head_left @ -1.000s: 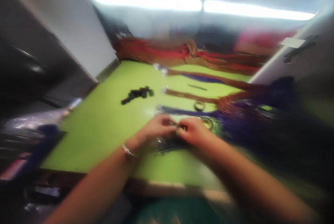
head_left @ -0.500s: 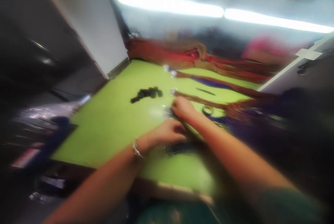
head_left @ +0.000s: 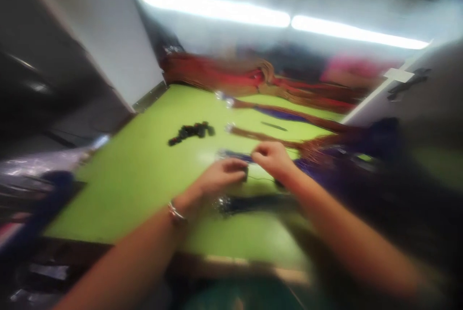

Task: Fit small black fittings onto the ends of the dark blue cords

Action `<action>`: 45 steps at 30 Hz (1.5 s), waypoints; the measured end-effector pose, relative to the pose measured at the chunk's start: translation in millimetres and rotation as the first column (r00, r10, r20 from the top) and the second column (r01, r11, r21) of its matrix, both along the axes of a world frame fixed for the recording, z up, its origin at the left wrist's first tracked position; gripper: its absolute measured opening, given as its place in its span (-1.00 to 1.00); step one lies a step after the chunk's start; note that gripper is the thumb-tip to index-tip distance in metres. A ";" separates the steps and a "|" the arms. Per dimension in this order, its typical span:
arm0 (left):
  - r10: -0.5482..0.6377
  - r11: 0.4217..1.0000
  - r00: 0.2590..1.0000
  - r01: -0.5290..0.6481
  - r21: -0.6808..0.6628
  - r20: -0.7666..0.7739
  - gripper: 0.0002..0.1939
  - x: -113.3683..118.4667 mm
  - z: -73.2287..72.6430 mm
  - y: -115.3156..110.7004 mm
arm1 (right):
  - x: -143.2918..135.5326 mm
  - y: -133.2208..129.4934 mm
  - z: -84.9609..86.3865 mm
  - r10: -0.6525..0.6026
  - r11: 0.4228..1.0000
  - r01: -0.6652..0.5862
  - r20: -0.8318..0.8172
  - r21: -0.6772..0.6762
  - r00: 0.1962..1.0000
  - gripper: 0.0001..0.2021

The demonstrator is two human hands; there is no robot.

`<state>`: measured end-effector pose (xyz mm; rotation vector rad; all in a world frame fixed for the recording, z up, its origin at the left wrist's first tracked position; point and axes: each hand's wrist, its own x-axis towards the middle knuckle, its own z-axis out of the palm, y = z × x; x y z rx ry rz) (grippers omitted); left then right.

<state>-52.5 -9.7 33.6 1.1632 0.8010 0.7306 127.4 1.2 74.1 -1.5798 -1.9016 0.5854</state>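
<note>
My left hand (head_left: 224, 176) is closed over the green table, its fingertips pinching a small black block (head_left: 246, 173), perhaps a connector housing. Just right of it, my right hand (head_left: 274, 159) is pinched shut; what its fingers hold is hidden. A thin dark wire (head_left: 261, 178) runs from near the black block toward the right wrist. Behind the fingers lies a blue wire bundle (head_left: 235, 155) with a pale end. Nearer to me is a dark wire bundle (head_left: 262, 204) with clear, shiny ends.
A pile of black pieces (head_left: 193, 130) sits on the green table (head_left: 137, 175). Brown wire bundles (head_left: 267, 136) and a dark pen-like stick (head_left: 274, 126) lie behind my hands. Red and brown wires (head_left: 217, 76) line the back; a white panel (head_left: 112, 35) stands left.
My right hand has moved right, covering the tape roll seen earlier. My left hand has turned, and the black block now shows at its fingertips. The whole view has shifted slightly.
</note>
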 end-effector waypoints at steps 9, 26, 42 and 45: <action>0.096 0.962 0.980 -0.047 -0.269 0.172 -0.66 2.3 -7.7 3.3 | 12.4 -29.6 -22.9 -0.015 0.990 0.011 -0.027 -0.144 1.000 -0.80; 0.060 0.960 0.981 -0.006 -0.280 0.186 -0.67 -0.3 -11.9 6.5 | 8.6 -25.7 -30.6 0.065 0.981 -0.073 -0.050 -0.178 0.997 -0.80; 0.117 0.982 0.993 -0.116 0.150 0.004 -0.76 5.9 -7.9 1.3 | 5.2 -24.3 -26.9 0.003 0.921 -0.096 -0.240 -0.378 0.971 -0.82; 0.119 0.979 0.993 -0.116 0.168 -0.008 -0.75 8.7 -7.5 -0.8 | 4.8 -24.5 -26.5 0.040 0.924 -0.139 -0.273 -0.356 0.961 -0.83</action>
